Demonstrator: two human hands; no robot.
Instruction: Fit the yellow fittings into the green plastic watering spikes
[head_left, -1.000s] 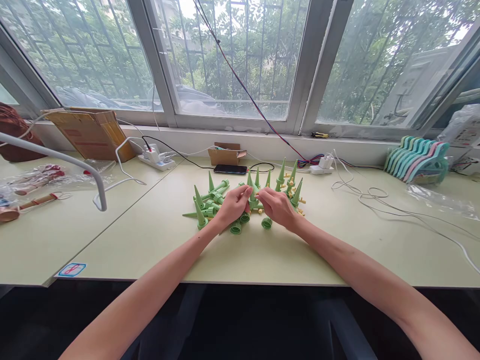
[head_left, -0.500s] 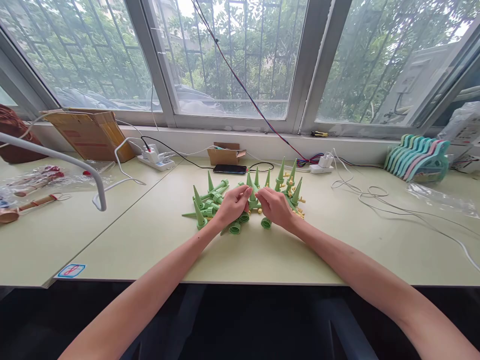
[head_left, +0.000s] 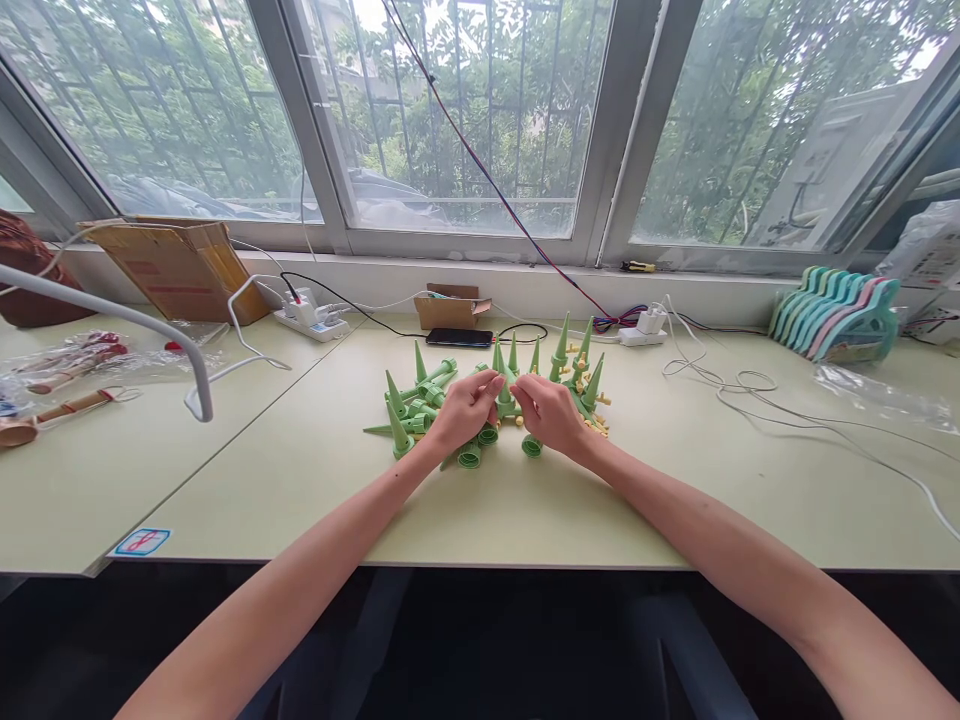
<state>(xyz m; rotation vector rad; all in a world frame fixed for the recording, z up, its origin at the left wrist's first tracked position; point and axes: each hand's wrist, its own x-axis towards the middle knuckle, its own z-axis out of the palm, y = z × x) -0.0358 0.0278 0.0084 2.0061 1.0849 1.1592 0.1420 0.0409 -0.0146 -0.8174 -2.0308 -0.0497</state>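
My left hand [head_left: 466,408] is closed, thumb and fingers pinched together, over the middle of a pile of green plastic watering spikes. My right hand [head_left: 553,408] is also closed in a pinch, its fingertips close to those of the left. Whatever is between the fingers is too small or hidden to make out. A pointed green spike [head_left: 505,398] shows in the gap between the hands. To the left lie several spikes, one upright cone [head_left: 398,432] among them. Beyond the right hand stand more cones [head_left: 561,352] with small yellow pieces [head_left: 602,399] about them. A green threaded cap [head_left: 532,446] sits below the right hand.
Behind the pile lie a black phone [head_left: 460,338] and a small open cardboard box [head_left: 452,308]. Power strips [head_left: 313,322] and loose white cables [head_left: 739,385] spread along the back and right. Plastic hangers [head_left: 836,315] stand at far right. A white metal tube [head_left: 169,335] crosses the left.
My right hand has shifted very slightly, and its fingers have moved a little at the pinch. My left hand and the pile look the same.
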